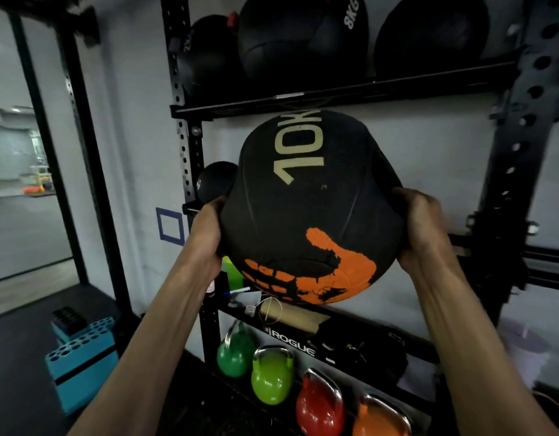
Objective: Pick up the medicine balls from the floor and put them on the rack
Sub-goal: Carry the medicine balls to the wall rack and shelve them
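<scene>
On the medicine ball (309, 209): pale "10K", the rest hidden behind the shelf edge. On the top-shelf ball (335, 42): "8KG". On the lower rack rail (303, 345): white "ROGUE".

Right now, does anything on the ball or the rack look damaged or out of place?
The 10 kg medicine ball, held between the left hand and right hand, sags out of round, narrower on top. Its orange handprint is cracked and flaking at the fingers. Nothing on the rack looks askew.
</scene>
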### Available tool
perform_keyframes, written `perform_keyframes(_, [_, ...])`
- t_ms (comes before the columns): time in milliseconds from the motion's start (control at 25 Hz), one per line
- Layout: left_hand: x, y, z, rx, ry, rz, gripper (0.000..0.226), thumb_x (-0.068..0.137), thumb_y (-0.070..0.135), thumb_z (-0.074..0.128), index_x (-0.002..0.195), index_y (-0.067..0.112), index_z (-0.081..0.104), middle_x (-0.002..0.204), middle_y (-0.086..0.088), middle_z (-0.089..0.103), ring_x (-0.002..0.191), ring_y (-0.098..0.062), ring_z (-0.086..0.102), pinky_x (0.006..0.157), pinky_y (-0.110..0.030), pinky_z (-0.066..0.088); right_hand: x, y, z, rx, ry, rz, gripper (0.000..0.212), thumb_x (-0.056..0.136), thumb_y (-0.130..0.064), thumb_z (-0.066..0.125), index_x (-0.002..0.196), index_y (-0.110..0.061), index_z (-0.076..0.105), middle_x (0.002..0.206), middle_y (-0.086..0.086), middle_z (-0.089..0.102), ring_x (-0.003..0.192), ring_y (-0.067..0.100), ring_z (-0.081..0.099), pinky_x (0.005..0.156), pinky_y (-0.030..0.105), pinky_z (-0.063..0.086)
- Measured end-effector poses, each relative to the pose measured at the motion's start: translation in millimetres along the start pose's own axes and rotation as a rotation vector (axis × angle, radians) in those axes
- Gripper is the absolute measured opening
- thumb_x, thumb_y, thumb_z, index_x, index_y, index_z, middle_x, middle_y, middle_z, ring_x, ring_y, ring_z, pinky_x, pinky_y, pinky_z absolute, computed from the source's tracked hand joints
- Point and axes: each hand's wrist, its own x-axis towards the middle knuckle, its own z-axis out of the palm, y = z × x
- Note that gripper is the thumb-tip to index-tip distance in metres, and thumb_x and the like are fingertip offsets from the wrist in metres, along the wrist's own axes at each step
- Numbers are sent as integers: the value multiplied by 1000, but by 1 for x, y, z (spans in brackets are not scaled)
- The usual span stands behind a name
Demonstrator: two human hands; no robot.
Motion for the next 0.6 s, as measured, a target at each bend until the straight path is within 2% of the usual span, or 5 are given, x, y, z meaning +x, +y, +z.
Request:
perform_keyframes(160, [83,-22,-5,12,46,-4,36,104,24,37,84,21,66,84,1,70,86,-17,63,87,-33,49,63,48,41,2,-15,28,38,64,-20,59,97,-3,68,93,22,67,81,31,64,70,36,49])
perform_keyframes(280, [146,-36,1,6,48,-42,36,104,27,38,84,21,67,87,-1,71,91,-20,64,98,-39,48,114,75,65,-8,9,39,13,82,-10,58,90,-6,67,91,20,65,80,31,62,70,37,48])
perform_keyframes(320, [168,-41,4,2,27,-47,36,104,28,38,85,20,67,88,-2,71,93,-21,64,99,-39,48,133,82,72,-12,14,31,11,84,-7,56,87,-6,67,89,19,64,79,30,61,68,35,47])
perform_keyframes(480, [253,-56,16,20,5,-40,37,105,29,38,85,21,68,87,-1,72,90,-21,65,88,-34,50,203,110,105,-11,5,19,12,70,-10,58,77,-4,66,81,15,62,73,27,58,68,38,43])
perform_keyframes(600, [306,-66,20,-2,6,-58,37,105,29,38,83,19,67,85,-2,70,84,-19,64,85,-33,50,244,132,124,0,26,43,11,79,-6,56,82,-4,67,82,14,64,77,28,60,70,37,46])
